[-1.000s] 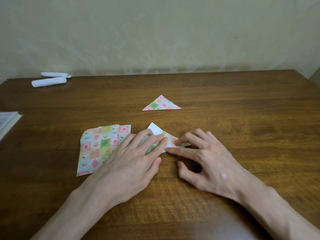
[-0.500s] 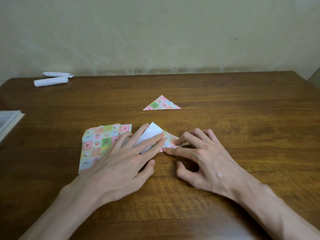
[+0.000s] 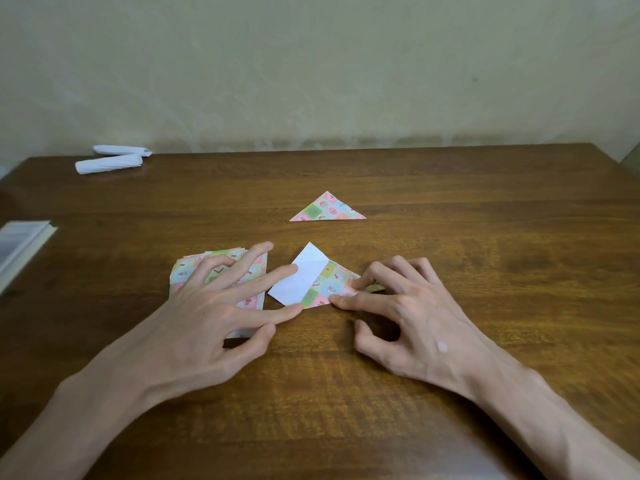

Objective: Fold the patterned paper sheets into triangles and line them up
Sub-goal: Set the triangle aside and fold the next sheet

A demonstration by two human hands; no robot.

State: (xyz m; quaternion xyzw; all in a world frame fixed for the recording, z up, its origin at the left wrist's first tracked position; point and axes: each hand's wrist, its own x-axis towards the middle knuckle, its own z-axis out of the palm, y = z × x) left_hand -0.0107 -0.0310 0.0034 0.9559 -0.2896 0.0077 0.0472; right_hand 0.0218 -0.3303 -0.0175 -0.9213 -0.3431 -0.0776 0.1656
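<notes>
A person's left hand (image 3: 207, 317) and right hand (image 3: 415, 317) meet over a checked pastel paper sheet (image 3: 298, 282), patterned on one side and white on the other, on a dark brown wooden table (image 3: 485, 244). We see the sheet lying flat near the middle of the table, somewhat toward the near edge, partly folded. A creased white flap points toward the far edge on its left half, and the patterned face shows on its right half.

The right hand arches over that patterned half, its fingers (image 3: 363, 300) bent, with the tips of the index and middle fingers pressing the paper down. Its thumb is clear of the sheet, and nothing is clasped.

The left hand is spread wide, fingers straight, holding nothing. Two of its fingertips reach the left side of the sheet, though we cannot tell whether they touch it. Under that hand, just left of the sheet, lies a stack of unfolded square sheets (image 3: 178, 273) in the same checked pattern.

Beyond the sheet, toward the far edge and well apart from both hands, a finished patterned paper triangle (image 3: 327, 209) lies flat, its long side facing the near edge. Two rolled white paper pieces (image 3: 109, 163) sit close together at the far left corner. A white pad or book (image 3: 17, 244) juts in over the left edge. A pale yellowish wall (image 3: 311, 81) stands behind the table.
</notes>
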